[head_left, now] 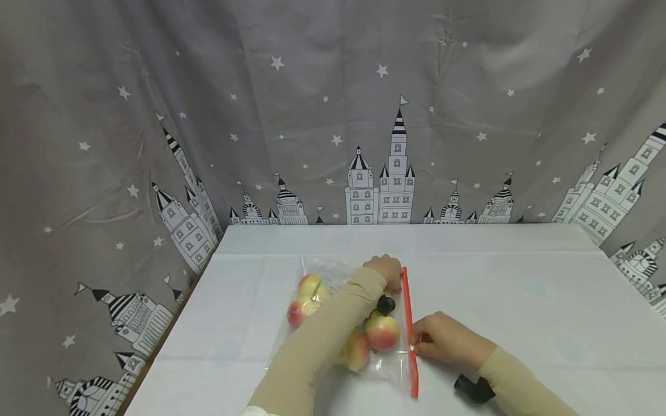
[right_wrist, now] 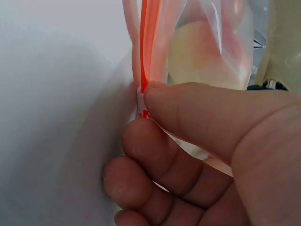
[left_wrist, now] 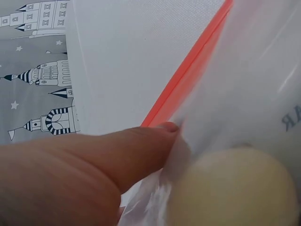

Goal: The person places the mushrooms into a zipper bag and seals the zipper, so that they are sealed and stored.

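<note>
A clear zip bag (head_left: 387,367) lies on the table with several red-and-yellow, peach-like fruits (head_left: 382,332) inside. Its red zip strip (head_left: 408,306) runs along the right edge. At the strip's far end my left hand (head_left: 386,270) grips the bag; in the left wrist view the thumb (left_wrist: 155,136) lies against the plastic beside the strip. Lower on the strip, my right hand (head_left: 450,340) pinches the small white slider (right_wrist: 140,100) between thumb and index finger, its other fingers curled below. My left forearm hides part of the bag and some fruits.
The white table (head_left: 510,277) extends around the bag, most of it to the right. Behind it hangs a grey curtain (head_left: 312,75) printed with castles and stars. A black wrist camera (head_left: 474,389) sits at my right wrist, another black one (head_left: 385,305) at my left.
</note>
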A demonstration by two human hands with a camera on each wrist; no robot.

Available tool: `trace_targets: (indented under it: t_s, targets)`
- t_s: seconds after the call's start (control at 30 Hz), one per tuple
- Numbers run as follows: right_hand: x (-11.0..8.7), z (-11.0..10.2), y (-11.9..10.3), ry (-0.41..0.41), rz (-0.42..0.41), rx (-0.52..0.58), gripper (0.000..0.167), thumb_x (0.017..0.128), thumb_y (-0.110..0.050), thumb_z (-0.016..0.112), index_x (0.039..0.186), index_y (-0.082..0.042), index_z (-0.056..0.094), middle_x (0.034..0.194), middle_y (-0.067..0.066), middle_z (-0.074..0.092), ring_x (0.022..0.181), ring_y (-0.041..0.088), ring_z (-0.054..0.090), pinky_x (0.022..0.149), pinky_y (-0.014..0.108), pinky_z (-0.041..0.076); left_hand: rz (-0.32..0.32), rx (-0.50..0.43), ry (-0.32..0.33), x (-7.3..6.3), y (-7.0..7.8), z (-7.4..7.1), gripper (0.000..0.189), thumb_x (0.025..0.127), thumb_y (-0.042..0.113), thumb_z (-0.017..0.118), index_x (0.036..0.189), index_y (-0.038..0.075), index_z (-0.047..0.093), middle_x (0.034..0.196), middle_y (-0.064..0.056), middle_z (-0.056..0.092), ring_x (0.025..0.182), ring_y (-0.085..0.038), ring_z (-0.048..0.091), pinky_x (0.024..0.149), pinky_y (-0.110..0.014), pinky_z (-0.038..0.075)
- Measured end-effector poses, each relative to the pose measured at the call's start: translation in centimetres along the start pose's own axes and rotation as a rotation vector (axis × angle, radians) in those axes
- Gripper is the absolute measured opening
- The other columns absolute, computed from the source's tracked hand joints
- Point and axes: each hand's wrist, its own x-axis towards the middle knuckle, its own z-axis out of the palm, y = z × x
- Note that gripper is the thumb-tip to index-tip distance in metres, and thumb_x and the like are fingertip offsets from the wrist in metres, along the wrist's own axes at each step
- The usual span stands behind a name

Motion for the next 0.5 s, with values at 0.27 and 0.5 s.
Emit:
trace_targets:
  t_s: [0.27,0.5]
  targets:
    - [-0.6,0.5,-0.7,-0.023,0.018,0.008,0.019,0.082,-0.003,0.075,0.072,-0.017,0.066,0.064,-0.017,0.053,0.061,-0.008,0.041,0.056,0.015,0.039,0.002,0.01,-0.005,0.0,0.1,0.1,0.023,0.089,0.028,0.071,0.109,0.016,0.075,0.122,-0.009,0.066,0.108,-0.028,0.062,0.083,-0.039,0.054]
    - [-1.3,0.8,-1.1,-0.025,-0.023,-0.016,0.019,0.079,-0.003,0.075,0.071,-0.018,0.066,0.062,-0.018,0.052,0.06,-0.009,0.038,0.054,0.013,0.037,0.016,0.005,-0.009,-0.3,0.1,-0.1,0.022,0.089,0.024,0.07,0.109,0.015,0.075,0.122,-0.008,0.068,0.107,-0.028,0.063,0.082,-0.038,0.053]
